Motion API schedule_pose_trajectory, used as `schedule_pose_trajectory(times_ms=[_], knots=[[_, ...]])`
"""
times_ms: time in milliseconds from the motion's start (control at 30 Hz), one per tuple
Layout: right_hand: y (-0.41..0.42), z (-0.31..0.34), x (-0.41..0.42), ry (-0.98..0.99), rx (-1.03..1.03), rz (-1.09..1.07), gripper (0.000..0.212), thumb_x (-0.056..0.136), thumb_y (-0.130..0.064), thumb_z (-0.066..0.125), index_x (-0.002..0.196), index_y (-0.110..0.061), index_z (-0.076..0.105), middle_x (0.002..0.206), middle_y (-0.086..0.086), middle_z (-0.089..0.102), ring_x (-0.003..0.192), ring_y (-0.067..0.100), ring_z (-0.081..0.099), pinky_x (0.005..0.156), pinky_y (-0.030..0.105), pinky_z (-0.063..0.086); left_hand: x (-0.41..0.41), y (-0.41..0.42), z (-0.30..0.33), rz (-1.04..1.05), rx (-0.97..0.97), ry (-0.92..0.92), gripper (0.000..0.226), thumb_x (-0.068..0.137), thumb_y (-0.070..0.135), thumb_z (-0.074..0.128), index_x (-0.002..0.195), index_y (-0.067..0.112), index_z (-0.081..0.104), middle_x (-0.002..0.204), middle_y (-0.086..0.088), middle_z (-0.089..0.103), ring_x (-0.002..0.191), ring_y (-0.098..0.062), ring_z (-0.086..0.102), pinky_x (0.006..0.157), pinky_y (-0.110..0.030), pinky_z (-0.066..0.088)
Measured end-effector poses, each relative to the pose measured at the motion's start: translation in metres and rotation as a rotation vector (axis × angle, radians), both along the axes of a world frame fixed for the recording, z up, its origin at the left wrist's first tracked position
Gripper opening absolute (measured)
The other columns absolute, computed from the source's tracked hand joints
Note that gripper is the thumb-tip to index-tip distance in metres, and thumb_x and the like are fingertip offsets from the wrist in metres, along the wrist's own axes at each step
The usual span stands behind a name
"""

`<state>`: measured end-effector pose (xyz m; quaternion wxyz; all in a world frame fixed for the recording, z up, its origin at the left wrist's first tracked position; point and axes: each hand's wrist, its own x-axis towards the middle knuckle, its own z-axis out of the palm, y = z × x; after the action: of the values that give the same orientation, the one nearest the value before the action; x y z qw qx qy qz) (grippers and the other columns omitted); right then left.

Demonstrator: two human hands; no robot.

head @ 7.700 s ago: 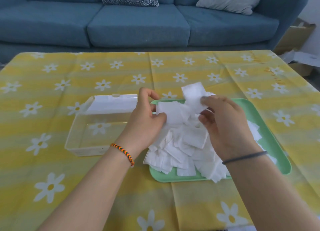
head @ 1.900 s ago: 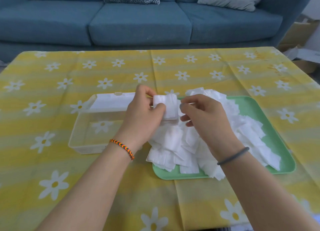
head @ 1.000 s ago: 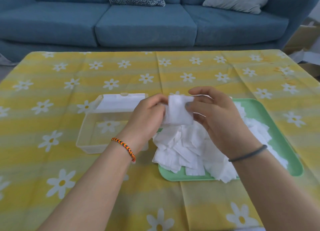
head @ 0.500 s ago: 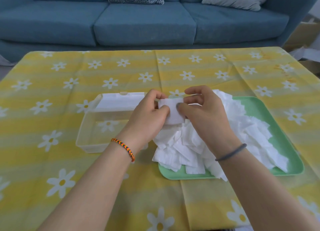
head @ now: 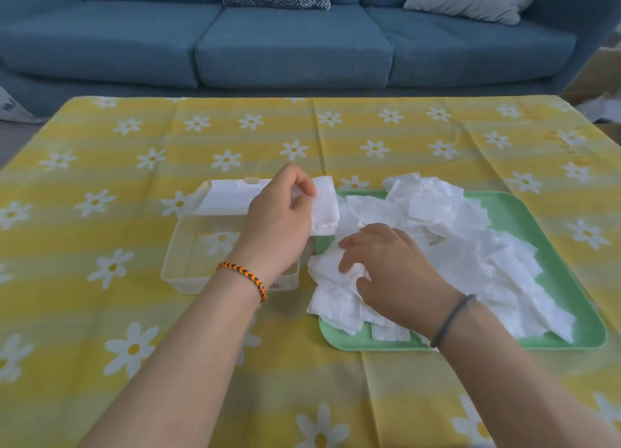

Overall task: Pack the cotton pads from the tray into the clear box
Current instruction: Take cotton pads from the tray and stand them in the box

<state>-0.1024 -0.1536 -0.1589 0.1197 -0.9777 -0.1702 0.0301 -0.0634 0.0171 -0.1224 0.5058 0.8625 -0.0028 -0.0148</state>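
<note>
A heap of white square cotton pads (head: 450,246) fills the green tray (head: 568,289) right of centre. My left hand (head: 279,225) holds a small upright stack of pads (head: 324,205) above the gap between tray and box. The clear box (head: 188,256) lies left of the tray, with nothing visible inside and its white lid (head: 228,197) open at the back. My right hand (head: 379,262) rests palm down on the front left of the heap, fingers curled onto loose pads; whether it grips one I cannot tell.
The table carries a yellow cloth with white daisies (head: 111,313). A blue sofa (head: 289,41) with two cushions stands behind the far edge. Cardboard boxes (head: 598,74) sit on the floor at the far right.
My right hand has let go of the stack and dropped onto the front of the heap. My left hand keeps the stack, in about the same place.
</note>
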Motion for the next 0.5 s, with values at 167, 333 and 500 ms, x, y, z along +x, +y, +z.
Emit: schedule_pose_trajectory(times_ms=[167,333,500], knots=[[-0.002,-0.014,0.005,-0.142,0.027,-0.051,0.039,0.069,-0.01,0.07,0.106,-0.023,0.068,0.093,-0.007,0.069,0.098,0.025,0.058,0.092,0.034,0.038,-0.002,-0.003,0.004,-0.012,0.008,0.049,0.02,0.089,0.01,0.051,0.097,0.027,0.059,0.093,-0.015,0.066,0.055,-0.012,0.046,0.047,-0.02,0.035],[-0.001,-0.013,0.009,-0.217,0.189,-0.101,0.009,0.083,-0.02,0.065,0.086,-0.021,0.073,0.081,-0.005,0.069,0.085,0.024,0.06,0.082,0.04,0.047,-0.004,-0.002,0.005,-0.019,0.025,0.071,0.024,0.089,0.008,0.052,0.099,0.029,0.059,0.095,-0.01,0.066,0.06,-0.019,0.052,0.047,-0.021,0.037],[-0.014,0.021,0.012,-0.027,0.722,-0.457,0.015,0.086,-0.018,0.068,0.072,-0.016,0.065,0.069,-0.004,0.059,0.067,0.011,0.053,0.065,0.022,0.041,-0.004,-0.003,0.005,-0.015,0.021,0.058,0.034,0.088,0.0,0.048,0.101,0.029,0.062,0.096,-0.003,0.066,0.075,-0.028,0.063,0.047,-0.021,0.04]])
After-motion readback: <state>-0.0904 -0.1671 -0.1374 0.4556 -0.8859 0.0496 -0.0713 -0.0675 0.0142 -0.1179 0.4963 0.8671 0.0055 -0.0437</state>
